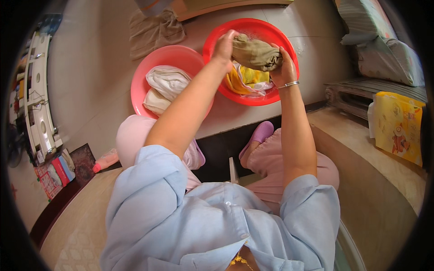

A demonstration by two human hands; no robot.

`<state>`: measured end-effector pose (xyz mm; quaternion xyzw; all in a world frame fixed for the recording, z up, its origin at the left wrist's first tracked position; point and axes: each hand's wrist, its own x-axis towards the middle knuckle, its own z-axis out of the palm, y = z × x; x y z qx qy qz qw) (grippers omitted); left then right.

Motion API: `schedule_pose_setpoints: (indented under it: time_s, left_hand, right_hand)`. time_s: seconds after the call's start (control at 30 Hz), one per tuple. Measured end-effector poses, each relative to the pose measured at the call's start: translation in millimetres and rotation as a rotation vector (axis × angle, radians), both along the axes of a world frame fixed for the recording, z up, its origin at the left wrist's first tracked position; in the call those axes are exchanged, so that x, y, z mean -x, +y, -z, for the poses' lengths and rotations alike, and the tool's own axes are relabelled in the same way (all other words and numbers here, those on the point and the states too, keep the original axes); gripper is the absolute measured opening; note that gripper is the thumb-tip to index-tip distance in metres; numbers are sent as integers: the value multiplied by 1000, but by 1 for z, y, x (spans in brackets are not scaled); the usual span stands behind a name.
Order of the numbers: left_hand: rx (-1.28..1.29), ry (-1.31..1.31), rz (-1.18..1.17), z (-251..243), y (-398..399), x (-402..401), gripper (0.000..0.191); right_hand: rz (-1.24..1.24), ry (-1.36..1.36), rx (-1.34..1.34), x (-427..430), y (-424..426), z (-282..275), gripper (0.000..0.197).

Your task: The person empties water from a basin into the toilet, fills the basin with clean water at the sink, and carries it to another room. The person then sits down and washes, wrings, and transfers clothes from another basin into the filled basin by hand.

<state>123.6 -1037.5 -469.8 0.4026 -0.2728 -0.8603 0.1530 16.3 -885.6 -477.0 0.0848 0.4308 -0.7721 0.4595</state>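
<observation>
Above a red plastic basin (295, 57), both hands hold a bunched wet olive-green cloth (254, 52). My left hand (224, 49) grips its left end, and my right hand (284, 69), below a silver bracelet at the wrist, supports its right end. Beneath the cloth, a yellow, orange and white cloth (242, 81) lies in the red basin, with some suds near the far side. A pink basin (139, 88) stands to the left, partly hidden by my left forearm, and holds folded white and cream cloths (168, 81).
A beige cloth (152, 32) lies on the tiled floor beyond the pink basin. A pink bottle (105, 160) is by my left knee. At right are a yellow printed package (398, 125) and a slatted wooden stand (359, 93) with covered bundles. A white cabinet (40, 101) stands far left.
</observation>
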Motion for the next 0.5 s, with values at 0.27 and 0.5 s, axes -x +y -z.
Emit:
schedule_pose_setpoints:
  time_s: [0.27, 0.5]
  left_hand:
    - [105, -47, 126, -7, -16, -31, 10]
    - [124, 2, 95, -43, -19, -53, 15]
  right_hand:
    - [-31, 378, 14, 5, 20, -30, 37]
    - [-192, 695, -115, -10, 11, -95, 35]
